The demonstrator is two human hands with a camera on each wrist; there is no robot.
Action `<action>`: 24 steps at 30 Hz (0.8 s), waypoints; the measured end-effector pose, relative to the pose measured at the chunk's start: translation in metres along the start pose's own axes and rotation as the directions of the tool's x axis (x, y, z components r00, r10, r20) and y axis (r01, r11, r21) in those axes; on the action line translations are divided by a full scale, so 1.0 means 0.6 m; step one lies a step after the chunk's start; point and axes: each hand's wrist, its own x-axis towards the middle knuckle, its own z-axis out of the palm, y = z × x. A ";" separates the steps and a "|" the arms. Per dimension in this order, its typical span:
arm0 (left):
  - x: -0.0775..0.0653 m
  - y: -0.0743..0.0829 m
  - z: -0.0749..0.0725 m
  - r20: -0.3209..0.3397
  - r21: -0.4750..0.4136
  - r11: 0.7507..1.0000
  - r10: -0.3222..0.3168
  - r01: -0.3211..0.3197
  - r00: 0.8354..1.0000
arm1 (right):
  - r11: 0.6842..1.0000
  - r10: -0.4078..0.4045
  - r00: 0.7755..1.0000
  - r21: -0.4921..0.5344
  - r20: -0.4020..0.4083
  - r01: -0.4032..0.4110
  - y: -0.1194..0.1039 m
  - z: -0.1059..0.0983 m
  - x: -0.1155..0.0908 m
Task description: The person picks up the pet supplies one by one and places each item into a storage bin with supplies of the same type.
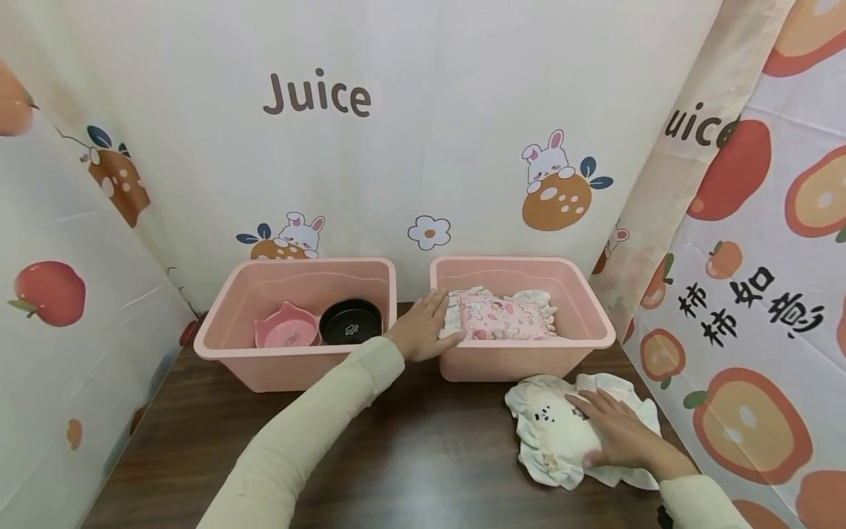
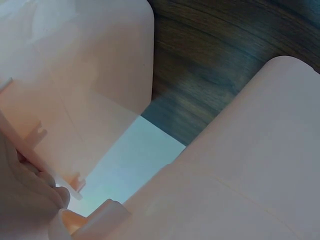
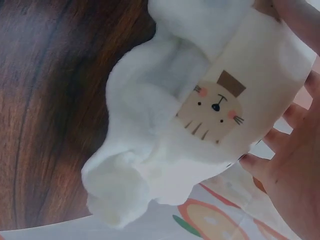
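My left hand (image 1: 421,327) rests at the left rim of the right pink bin (image 1: 529,365), fingers extended. In the left wrist view, its fingers (image 2: 42,182) lie by a bin's rim. Inside that bin is a pink printed cushion (image 1: 505,318) with white ruffles. My right hand (image 1: 621,433) lies with spread fingers on a cream ruffled cushion (image 1: 551,441) on the table. The right wrist view shows a cat-like face printed on this cushion (image 3: 212,112), with the fingers along its edge.
To the left stands another pink bin (image 1: 284,371), holding a pink cat-eared bowl (image 1: 287,328) and a black bowl (image 1: 350,322) with a paw print. Both bins sit on the dark wooden table (image 1: 410,455). Printed curtains (image 1: 423,147) enclose the back and sides.
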 end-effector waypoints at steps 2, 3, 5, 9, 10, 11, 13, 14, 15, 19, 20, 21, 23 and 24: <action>-0.001 0.000 0.000 -0.001 0.003 1.000 -0.001 0.001 1.000 | 1.000 0.005 1.000 0.008 0.011 -0.005 -0.001 0.001 0.003; -0.002 0.000 0.000 -0.002 0.002 1.000 0.000 0.000 1.000 | 1.000 0.008 1.000 0.010 0.018 -0.008 -0.002 0.002 0.005; -0.002 0.000 0.000 -0.003 0.000 1.000 0.002 -0.002 1.000 | 1.000 0.015 0.999 0.015 0.031 -0.015 -0.004 0.003 0.007; -0.003 0.001 -0.001 0.000 -0.006 1.000 0.006 -0.006 1.000 | 0.998 0.056 0.994 0.033 0.090 -0.059 -0.007 0.006 0.011; -0.003 0.001 -0.001 0.003 -0.003 1.000 0.006 -0.006 1.000 | 0.997 0.068 0.992 0.038 0.104 -0.072 -0.007 0.008 0.012; -0.003 0.001 -0.001 0.003 -0.003 1.000 0.007 -0.007 1.000 | 0.996 0.078 0.990 0.038 0.117 -0.083 -0.007 0.009 0.013; -0.003 0.001 -0.001 0.006 0.001 1.000 0.009 -0.009 1.000 | 0.995 0.093 0.987 0.033 0.134 -0.098 -0.006 0.011 0.014; -0.002 0.001 -0.001 0.003 0.000 1.000 0.011 -0.011 1.000 | 0.994 0.098 0.986 0.032 0.136 -0.103 -0.006 0.012 0.014; -0.002 0.000 -0.001 0.001 0.002 1.000 0.012 -0.012 1.000 | 0.994 0.097 0.986 0.034 0.133 -0.102 -0.005 0.013 0.015; -0.002 0.000 0.000 -0.010 0.000 1.000 0.011 -0.011 1.000 | 0.993 0.101 0.984 0.044 0.144 -0.108 -0.003 0.015 0.018; -0.002 -0.001 0.000 -0.010 0.002 1.000 0.009 -0.009 1.000 | 0.993 0.106 0.983 0.043 0.149 -0.113 -0.002 0.015 0.018; -0.002 -0.001 0.000 -0.011 0.001 1.000 0.008 -0.008 1.000 | 0.993 0.104 0.983 0.041 0.149 -0.112 -0.002 0.016 0.019; -0.002 -0.001 0.001 -0.013 0.000 1.000 0.007 -0.007 1.000 | 0.993 0.106 0.983 0.031 0.148 -0.112 -0.001 0.016 0.020; -0.002 -0.001 0.001 -0.016 -0.002 1.000 0.008 -0.009 1.000 | 0.993 0.109 0.983 0.028 0.145 -0.114 -0.001 0.017 0.020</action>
